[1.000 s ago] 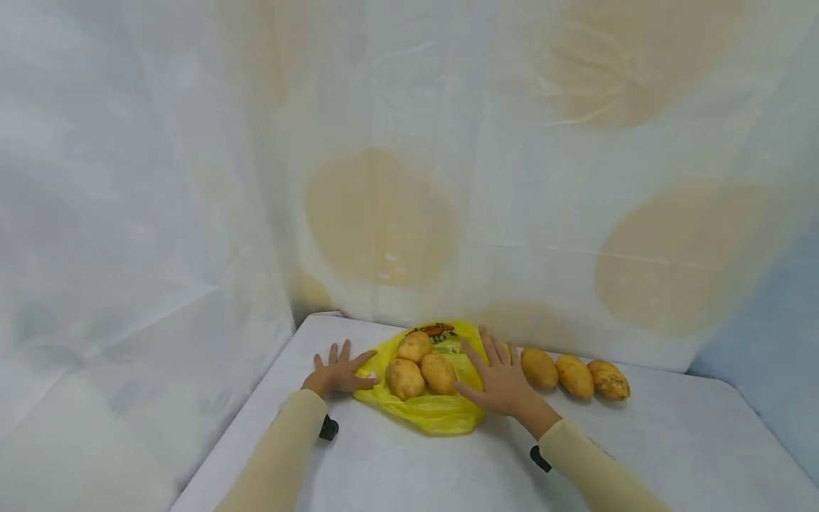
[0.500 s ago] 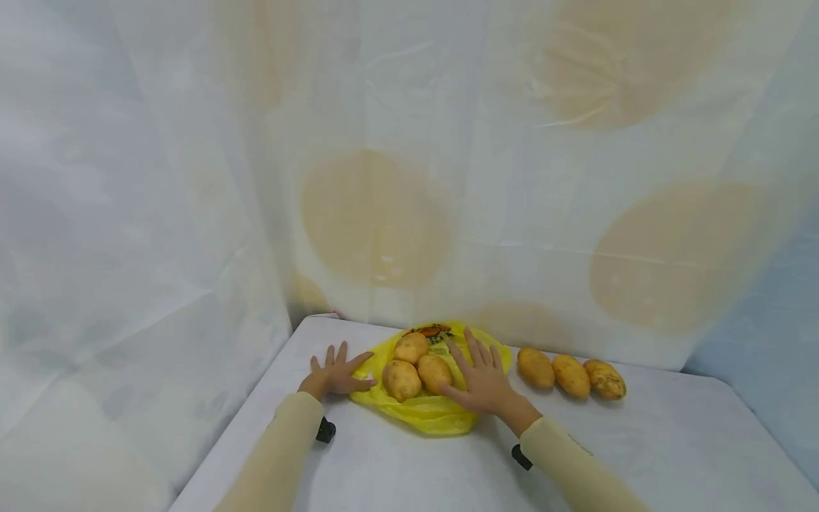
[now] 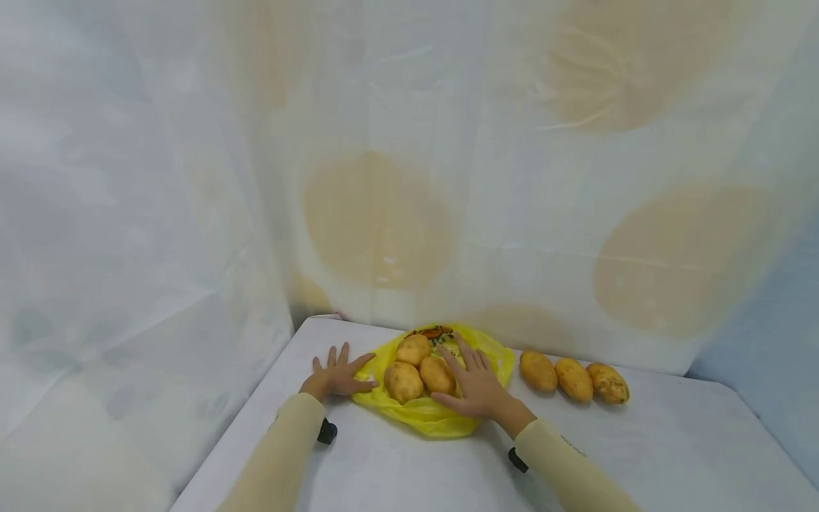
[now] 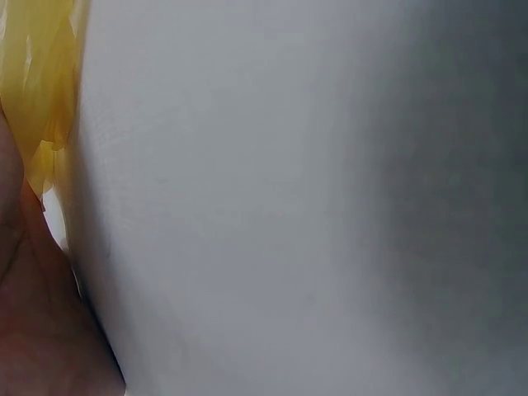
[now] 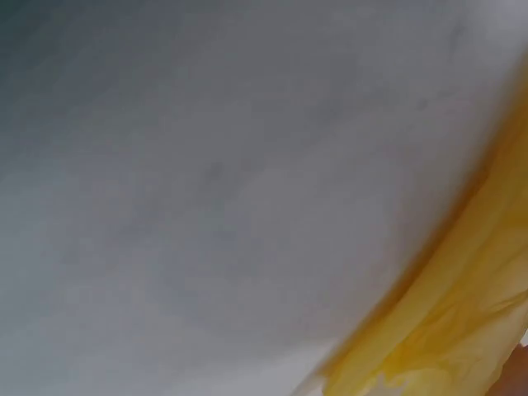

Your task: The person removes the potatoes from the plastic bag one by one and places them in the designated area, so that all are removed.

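A yellow plastic bag lies spread at the back of the table, with three potatoes grouped on it. My left hand rests palm down at the bag's left side, fingers spread, thumb and forefinger over its edge. In the left wrist view part of the palm shows beside the yellow plastic. My right hand lies with fingers spread over the right part of the bag, its thumb close to the nearest potato. The right wrist view shows mostly table and the bag's crumpled plastic.
Three more potatoes lie in a row on the white table, right of the bag. A pale curtain with tan circles hangs along the back edge, and a white sheet borders the left.
My right hand has slid left across the bag, closer to the potatoes on it. The left hand and the potatoes have stayed in place.
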The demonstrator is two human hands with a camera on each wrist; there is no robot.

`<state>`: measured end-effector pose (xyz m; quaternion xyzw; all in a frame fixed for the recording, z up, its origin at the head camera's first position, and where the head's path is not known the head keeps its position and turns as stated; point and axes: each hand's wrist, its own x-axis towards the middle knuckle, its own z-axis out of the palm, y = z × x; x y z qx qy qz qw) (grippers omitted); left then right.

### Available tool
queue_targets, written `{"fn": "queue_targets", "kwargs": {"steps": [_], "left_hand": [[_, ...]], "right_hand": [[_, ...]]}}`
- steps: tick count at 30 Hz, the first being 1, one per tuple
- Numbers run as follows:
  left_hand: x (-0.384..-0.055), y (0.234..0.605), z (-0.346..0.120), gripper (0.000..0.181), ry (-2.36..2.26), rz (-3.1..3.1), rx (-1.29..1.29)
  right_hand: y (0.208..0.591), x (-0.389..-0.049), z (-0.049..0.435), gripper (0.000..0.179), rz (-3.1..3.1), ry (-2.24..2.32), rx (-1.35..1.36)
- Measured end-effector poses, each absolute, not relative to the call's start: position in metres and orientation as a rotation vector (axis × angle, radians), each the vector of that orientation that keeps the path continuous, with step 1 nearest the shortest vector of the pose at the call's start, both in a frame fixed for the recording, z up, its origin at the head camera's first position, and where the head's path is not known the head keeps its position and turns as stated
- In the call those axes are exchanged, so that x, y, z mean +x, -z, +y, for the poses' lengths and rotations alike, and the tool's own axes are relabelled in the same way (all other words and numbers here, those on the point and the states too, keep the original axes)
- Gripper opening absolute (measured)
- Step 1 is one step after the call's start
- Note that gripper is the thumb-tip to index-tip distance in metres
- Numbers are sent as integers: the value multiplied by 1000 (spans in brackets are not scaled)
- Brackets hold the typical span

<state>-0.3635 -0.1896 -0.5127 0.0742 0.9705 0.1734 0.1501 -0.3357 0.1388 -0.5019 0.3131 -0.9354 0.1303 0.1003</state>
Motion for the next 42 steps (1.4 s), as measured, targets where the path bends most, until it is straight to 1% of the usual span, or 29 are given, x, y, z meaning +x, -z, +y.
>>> {"fn": "queue_targets", "kwargs": {"steps": [8,16,19,27,30,38,42], "left_hand": [[-367,515,-192,80,-501,2797,209],[-365,518,-192,81,-493,2769,220],[-364,519,-192,81,-499,2761,216],[-368,515,-193,80,-511,2764,234],[-369,514,-193,82,-517,2772,231],[-376,531,-194,85,-514,2767,210],[-385,540,-197,85,-503,2789,197]], "right_hand": [[499,-339,134,97,-2878,-416,889],[498,-344,123,106,-2938,-950,800],[501,-346,122,104,-2983,-994,800],[502,-358,117,90,-3004,-1156,800],[500,-360,116,91,-3008,-1191,801],[505,-356,117,93,-2988,-1152,866],[507,-358,116,93,-2972,-1123,893]]}}
